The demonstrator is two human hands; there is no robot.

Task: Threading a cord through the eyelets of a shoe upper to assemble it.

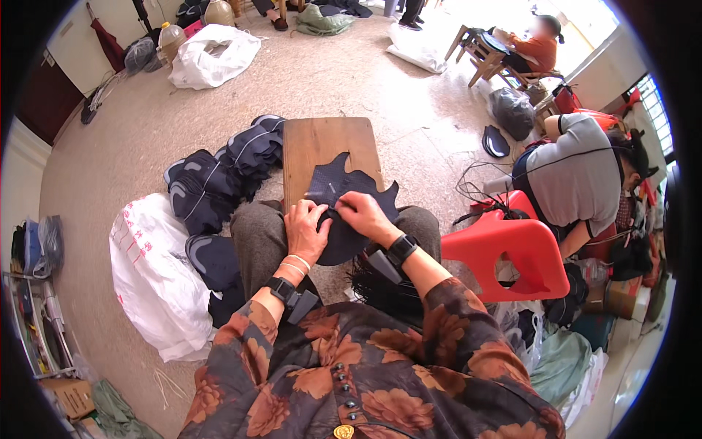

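Note:
A dark, flat fabric shoe upper [369,186] with pointed tips lies over the near end of a brown wooden bench [329,135] and hangs towards my lap. On its left side, my left hand [306,230] presses the edge with curled fingers and thumb. My right hand [365,217] pinches the fabric just beside it, fingertips close to the left ones. Whatever fine thing may sit between the right fingertips is too small to make out. Both wrists wear black bands with grey modules.
Tied bundles of dark shoe uppers [201,190] lie left of the bench, beside a full white sack [153,285]. Black cords [376,289] hang by my right knee. A red plastic chair [504,249] stands at the right, near a bending person in grey [570,172].

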